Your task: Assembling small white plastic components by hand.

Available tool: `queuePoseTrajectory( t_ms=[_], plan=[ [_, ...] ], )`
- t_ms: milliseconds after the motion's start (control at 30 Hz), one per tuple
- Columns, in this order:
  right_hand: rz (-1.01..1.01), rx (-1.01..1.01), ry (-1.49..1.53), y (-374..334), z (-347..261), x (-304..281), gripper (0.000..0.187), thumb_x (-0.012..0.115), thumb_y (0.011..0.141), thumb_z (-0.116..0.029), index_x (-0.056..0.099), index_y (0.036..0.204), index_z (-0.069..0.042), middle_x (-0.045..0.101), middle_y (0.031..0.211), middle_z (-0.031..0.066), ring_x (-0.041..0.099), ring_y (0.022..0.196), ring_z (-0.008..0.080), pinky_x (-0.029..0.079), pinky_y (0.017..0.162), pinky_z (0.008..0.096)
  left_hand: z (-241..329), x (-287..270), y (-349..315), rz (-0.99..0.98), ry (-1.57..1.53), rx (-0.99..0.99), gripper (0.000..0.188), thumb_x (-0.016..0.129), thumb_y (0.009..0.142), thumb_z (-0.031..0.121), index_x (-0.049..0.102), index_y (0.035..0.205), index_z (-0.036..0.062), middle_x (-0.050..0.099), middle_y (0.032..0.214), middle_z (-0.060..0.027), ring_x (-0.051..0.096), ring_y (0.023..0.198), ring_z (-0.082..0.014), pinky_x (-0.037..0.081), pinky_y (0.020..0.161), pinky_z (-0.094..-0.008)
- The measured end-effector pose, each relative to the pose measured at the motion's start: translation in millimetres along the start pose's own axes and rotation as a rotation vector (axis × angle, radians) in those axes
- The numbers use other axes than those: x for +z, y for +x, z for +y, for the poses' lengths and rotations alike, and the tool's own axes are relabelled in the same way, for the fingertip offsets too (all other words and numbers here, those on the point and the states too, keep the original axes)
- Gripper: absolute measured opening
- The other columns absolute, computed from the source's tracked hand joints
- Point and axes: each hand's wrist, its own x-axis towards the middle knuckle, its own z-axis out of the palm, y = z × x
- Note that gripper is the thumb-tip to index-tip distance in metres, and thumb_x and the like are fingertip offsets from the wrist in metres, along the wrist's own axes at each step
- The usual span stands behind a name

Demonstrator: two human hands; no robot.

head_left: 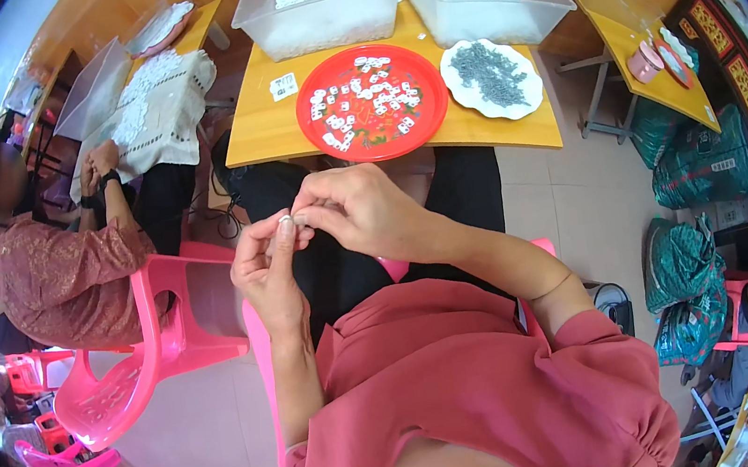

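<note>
Above my lap, my left hand (270, 271) and my right hand (366, 206) meet at the fingertips. Between them a small white piece (286, 219) is pinched, mostly hidden by the fingers. Just beyond, a round red tray (309, 85) with a printed pattern lies on the yellow table (262, 139). Scattered over it are small white plastic pieces (394, 96) with dark holes. To its right, a white scalloped plate (523, 107) carries a heap of small grey parts (490, 74).
Two clear plastic bins (320, 37) of white pieces stand at the table's back. A co-worker (66, 264) sits at the left beside a pink chair (157, 347), at another table with white pieces on a cloth. Green bags (680, 264) lie on the floor at the right.
</note>
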Motion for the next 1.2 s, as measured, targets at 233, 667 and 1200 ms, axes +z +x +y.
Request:
queuePoseTrajectory(
  t_ms=[233,667,1200],
  plan=[
    [-0.007,0.071,0.129,-4.9,-3.2,2.4,0.009,0.057,0.085,-0.002,0.058,0.078,0.003,0.065,0.069,0.0084,0.063,0.063,0.0097,0.047,0.054,0.024,-2.3,-2.6,-3.3,0.026,-0.111,-0.009,0.008,0.062,0.083,-0.001,0.063,0.091,-0.0029,0.065,0.077,-0.0108,0.063,0.063,-0.0148,0.05,0.059,-0.0225],
    [-0.051,0.264,0.173,15.5,24.8,-42.3,0.024,0.06,0.082,-0.022,0.067,0.082,0.001,0.065,0.066,0.0079,0.061,0.06,0.0121,0.047,0.057,0.0268,-1.1,-2.7,7.2,0.032,-0.098,-0.143,0.012,0.063,0.084,0.004,0.062,0.094,-0.0021,0.066,0.077,-0.0111,0.063,0.063,-0.0136,0.05,0.06,-0.0211],
    [-0.002,0.229,-0.885,57.9,146.2,-49.0,0.015,0.07,0.071,-0.019,0.068,0.077,-0.005,0.064,0.075,0.017,0.064,0.071,0.0326,0.049,0.064,0.0453,-52.1,6.4,88.8,-0.199,-0.247,-0.402,0.015,0.062,0.086,0.011,0.062,0.096,-0.0005,0.067,0.082,-0.011,0.061,0.061,-0.0106,0.047,0.056,-0.0187]
  ],
)
